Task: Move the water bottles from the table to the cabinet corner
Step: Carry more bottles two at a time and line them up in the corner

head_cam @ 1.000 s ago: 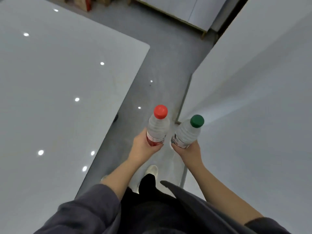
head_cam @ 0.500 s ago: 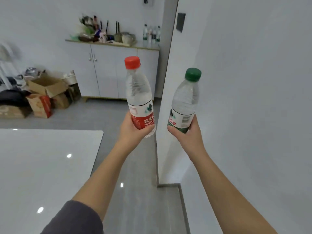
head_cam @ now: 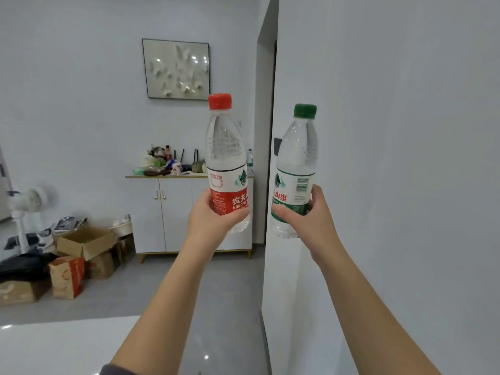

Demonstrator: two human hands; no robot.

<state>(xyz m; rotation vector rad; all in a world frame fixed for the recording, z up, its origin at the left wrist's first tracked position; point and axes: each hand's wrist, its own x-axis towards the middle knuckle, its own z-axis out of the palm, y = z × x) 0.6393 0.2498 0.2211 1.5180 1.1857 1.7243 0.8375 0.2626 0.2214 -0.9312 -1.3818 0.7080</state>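
Before the cabinet (head_cam: 176,212), red-capped bottle (head_cam: 226,158) and green-capped bottle (head_cam: 297,163) are upright.

Place: we are looking into a lived-in home, most likely a living or dining room.
Wall: a dark-framed picture of white butterflies (head_cam: 176,69) hangs on a pale painted wall (head_cam: 81,104).
Furniture: below it we see a white two-door cabinet with gold-coloured handles and legs (head_cam: 176,217), its top crowded with mixed household clutter (head_cam: 162,165).
Floor: open brown cardboard boxes (head_cam: 81,242), a red-and-brown paper bag (head_cam: 67,277) and a white pedestal fan (head_cam: 32,201) stand at left on smooth grey flooring (head_cam: 216,307).
Foreground: a glossy white tabletop (head_cam: 54,345) mirrors ceiling lights.
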